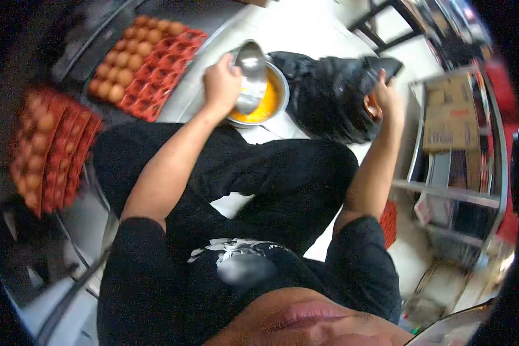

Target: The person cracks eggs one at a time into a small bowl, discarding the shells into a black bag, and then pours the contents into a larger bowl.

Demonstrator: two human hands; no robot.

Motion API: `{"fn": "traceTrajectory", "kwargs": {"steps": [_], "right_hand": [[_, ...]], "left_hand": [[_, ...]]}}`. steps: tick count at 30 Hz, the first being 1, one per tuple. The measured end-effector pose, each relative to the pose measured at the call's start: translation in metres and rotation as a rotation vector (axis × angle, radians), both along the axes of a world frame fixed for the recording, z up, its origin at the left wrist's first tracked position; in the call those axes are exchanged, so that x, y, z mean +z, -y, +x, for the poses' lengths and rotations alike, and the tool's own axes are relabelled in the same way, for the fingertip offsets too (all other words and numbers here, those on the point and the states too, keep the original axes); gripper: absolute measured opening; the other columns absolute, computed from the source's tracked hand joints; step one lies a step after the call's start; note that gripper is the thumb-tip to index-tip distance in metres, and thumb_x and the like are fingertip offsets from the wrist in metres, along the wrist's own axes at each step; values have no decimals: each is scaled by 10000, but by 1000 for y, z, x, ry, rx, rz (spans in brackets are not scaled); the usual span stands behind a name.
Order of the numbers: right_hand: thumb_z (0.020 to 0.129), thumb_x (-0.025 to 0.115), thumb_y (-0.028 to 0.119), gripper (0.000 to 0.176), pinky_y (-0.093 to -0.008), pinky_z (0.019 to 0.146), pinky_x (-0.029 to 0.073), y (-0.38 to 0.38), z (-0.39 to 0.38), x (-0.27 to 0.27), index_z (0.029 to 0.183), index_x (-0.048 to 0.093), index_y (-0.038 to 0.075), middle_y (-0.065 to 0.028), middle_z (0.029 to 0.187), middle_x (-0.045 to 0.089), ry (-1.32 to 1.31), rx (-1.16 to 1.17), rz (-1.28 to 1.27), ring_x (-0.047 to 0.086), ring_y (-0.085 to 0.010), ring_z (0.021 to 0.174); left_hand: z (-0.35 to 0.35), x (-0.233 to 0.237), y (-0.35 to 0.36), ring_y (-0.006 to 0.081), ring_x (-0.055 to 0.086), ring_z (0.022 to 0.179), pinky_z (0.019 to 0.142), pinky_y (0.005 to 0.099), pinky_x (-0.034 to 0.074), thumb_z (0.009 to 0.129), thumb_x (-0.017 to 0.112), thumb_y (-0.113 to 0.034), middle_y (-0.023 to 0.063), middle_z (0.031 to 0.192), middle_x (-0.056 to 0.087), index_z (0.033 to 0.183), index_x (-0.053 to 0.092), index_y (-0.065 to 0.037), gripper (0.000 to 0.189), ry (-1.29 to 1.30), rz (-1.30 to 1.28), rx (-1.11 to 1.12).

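Gripped by its rim, a shiny metal bowl [251, 69] is tilted in my left hand [222, 85] over a metal pot [284, 86]. Orange-yellow raw egg [266, 109] lies in the pot, partly hidden behind the bowl. Just right of the pot stands a large black plastic bag [328, 95]. My right hand [388, 99] is closed on the upper right edge of this bag. Close to that hand, a small brownish piece [372, 108] shows at the bag; I cannot make out what it is.
At upper left, a red egg tray [164, 69] is part filled with brown eggs [124, 57]. Stacked trays with eggs [57, 153] stand at far left. A metal shelf [455, 193] with cardboard boxes [451, 112] is on the right. A dark frame [380, 26] stands beyond the bag.
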State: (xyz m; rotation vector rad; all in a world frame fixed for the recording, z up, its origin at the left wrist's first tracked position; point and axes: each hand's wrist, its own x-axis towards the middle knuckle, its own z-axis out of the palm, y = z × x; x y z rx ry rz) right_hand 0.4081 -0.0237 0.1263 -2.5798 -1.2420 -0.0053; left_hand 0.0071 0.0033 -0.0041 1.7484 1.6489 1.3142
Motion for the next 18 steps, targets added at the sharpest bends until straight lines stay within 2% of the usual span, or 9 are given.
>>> {"fn": "traceTrajectory", "kwargs": {"steps": [2,3,4,5,7,8,11,13,18], "right_hand": [[977,436,715,860,-505,1043,493,-12,-84,27,1504,472,36,-264,1291,679,146,35,-32,641,-438,1230],[961,488,706,843,-517,1033,499,-22,-116,23,1476,511,40,-300,1253,682,246,280,127,646,-451,1211],[939,607,639,763,-504,1003,521,-36,-158,24,1422,574,50,-300,1230,690,76,474,148,662,-462,1172],[904,725,534,659,-470,950,553,-59,-197,11,1348,638,54,-274,1173,719,-103,601,187,702,-426,1102],[861,785,448,606,-434,917,570,-96,-273,-19,1278,680,20,-264,1092,739,-294,1021,257,728,-386,1042],[841,785,472,627,-443,929,569,-135,-301,-58,1280,681,37,-246,1109,741,-158,1183,379,723,-398,1039],[824,779,501,607,-455,950,569,-177,-390,-86,1255,705,79,-232,1116,744,-102,1179,318,725,-389,1046],[821,765,521,597,-472,969,567,-198,-422,-89,1247,715,105,-232,1123,741,-21,1187,117,720,-386,1073],[849,730,545,580,-483,930,578,-251,-441,-96,1221,711,101,-196,1086,755,142,1158,-191,723,-390,1054]], "left_hand": [[1,10,3,439,720,928,841,517,575,857,676,-137,259,968,731,1165,711,-36,325,42,-82,11],[1,15,4,438,721,930,839,521,577,861,681,-142,255,969,732,1163,712,-51,317,50,-158,5],[3,9,3,461,691,811,724,550,531,844,636,-134,254,807,678,943,653,-20,152,96,-19,33],[3,5,3,460,693,818,738,550,536,846,645,-134,253,812,683,948,656,-22,152,109,-46,39],[2,5,4,464,695,835,761,550,545,851,658,-131,253,840,700,972,672,-26,161,66,-144,21],[1,6,4,468,695,845,771,552,549,854,662,-128,256,863,711,992,685,-28,172,11,-216,1],[3,10,8,467,703,899,813,555,552,837,710,-192,261,929,728,1030,710,-29,253,82,-166,-31],[-3,9,5,444,712,928,812,533,559,838,753,-275,238,939,740,1035,718,-60,293,91,-135,-47],[-9,13,-6,445,720,955,839,536,573,899,667,-225,251,966,734,1038,703,-42,233,47,-257,-62]]}}
